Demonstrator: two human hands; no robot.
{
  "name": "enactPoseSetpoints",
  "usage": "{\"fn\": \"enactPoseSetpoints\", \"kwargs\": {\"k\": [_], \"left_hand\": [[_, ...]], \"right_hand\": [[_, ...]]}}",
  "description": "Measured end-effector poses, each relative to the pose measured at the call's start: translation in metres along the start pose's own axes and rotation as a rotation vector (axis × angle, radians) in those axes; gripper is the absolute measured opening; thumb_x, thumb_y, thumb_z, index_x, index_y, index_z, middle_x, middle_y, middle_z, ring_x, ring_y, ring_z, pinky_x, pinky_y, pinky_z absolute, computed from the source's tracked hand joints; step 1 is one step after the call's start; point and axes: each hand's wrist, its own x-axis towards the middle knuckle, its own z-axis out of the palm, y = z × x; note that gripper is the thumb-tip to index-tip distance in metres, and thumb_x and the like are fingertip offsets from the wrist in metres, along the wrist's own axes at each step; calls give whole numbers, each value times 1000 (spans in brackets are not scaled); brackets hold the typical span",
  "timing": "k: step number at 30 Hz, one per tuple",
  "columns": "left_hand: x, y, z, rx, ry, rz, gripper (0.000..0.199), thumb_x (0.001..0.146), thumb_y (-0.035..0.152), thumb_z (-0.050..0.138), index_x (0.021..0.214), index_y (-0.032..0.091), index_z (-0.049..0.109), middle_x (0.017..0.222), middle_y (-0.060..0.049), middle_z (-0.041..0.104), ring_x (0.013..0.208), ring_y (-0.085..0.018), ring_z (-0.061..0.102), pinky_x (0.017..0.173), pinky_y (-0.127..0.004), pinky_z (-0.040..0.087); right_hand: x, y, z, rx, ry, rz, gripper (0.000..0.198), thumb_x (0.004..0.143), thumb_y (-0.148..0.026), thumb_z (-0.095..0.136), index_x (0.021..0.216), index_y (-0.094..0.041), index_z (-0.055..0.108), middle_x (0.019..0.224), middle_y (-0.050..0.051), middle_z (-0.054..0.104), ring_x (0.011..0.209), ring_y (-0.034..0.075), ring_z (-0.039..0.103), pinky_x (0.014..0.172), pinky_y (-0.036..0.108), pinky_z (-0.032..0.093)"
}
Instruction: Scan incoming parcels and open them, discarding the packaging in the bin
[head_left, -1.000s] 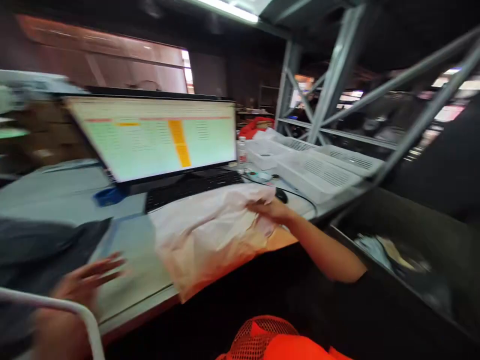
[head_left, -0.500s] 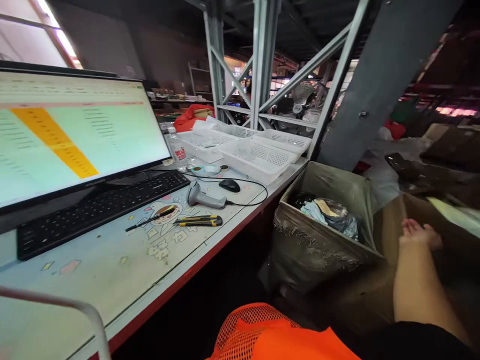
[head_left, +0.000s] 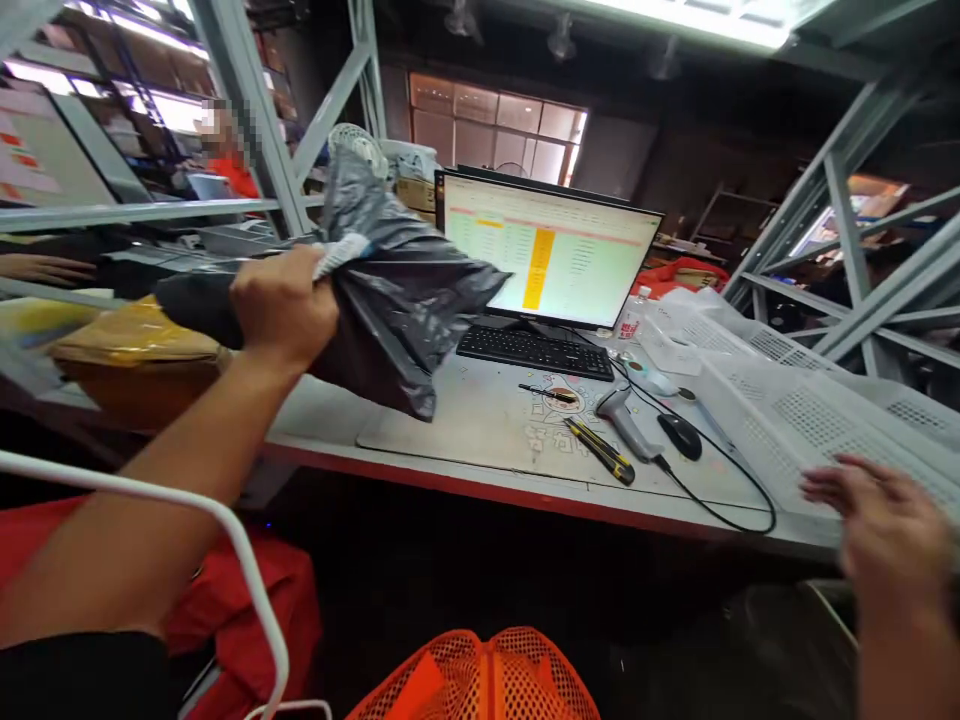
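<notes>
My left hand [head_left: 289,300] is closed round a gathered part of a black plastic mailing bag [head_left: 409,290]. The bag is held up over the left part of the desk, in front of the monitor's left side. Part of a white label shows on it beside my fingers; what is inside cannot be seen. Over the desk's right front edge, my right hand [head_left: 885,510] is blurred, its fingers apart and nothing in them. Nearest to it is a white plastic basket [head_left: 757,420]. A grey barcode scanner [head_left: 630,425] and a black mouse [head_left: 680,437] lie to its left.
On the desk [head_left: 465,430] are a monitor [head_left: 585,250], a keyboard [head_left: 536,352], a yellow-black utility knife [head_left: 600,452], a pen [head_left: 547,392] and a bottle [head_left: 634,315]. A taped brown parcel [head_left: 139,350] sits at left. A white metal tube [head_left: 225,520] curves at lower left.
The view has swung left toward the monitor. My left hand has come into view with the black mailing bag. My right hand has moved from beside the bin to the desk's right edge.
</notes>
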Motion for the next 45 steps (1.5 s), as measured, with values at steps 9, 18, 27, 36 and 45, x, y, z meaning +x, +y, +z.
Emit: {"fn": "enactPoseSetpoints", "kwargs": {"k": [9,18,27,36,45], "left_hand": [[-157,126,23,-258,-654,224,42,105,33,50,137,13,68,126,-18,75,120,-33,70,105,-43,52],[-234,151,40,-366,-707,706,93,94,81,54,166,24,41,176,-18,25,165,-42,16,129,-73,0],[-255,178,34,-304,-630,729,69,105,41,53,159,-1,42,171,-32,26,163,-39,23,133,-53,20],[-268,172,5,-477,-518,749,52,110,25,44,160,10,45,163,-15,51,153,-26,48,130,-40,31],[-288,175,9,-548,-624,861,67,107,48,53,158,5,48,169,-21,38,159,-33,38,133,-44,26]], "right_hand": [[16,-26,199,-821,-568,-174,69,99,-51,57,149,-4,52,136,31,66,131,43,64,108,52,49],[17,-7,235,-940,-595,-158,51,96,-27,57,141,-1,54,134,32,65,129,42,64,102,48,52],[42,-96,195,-535,-852,-73,30,98,-48,62,89,-19,63,72,7,67,57,18,63,51,28,48],[-10,-204,124,-321,-1414,-99,56,80,-73,80,94,-21,68,61,-1,58,42,10,45,36,23,31],[-38,-229,114,-303,-1559,-495,41,99,-58,65,101,-19,73,67,-1,57,55,13,52,45,22,40]]}}
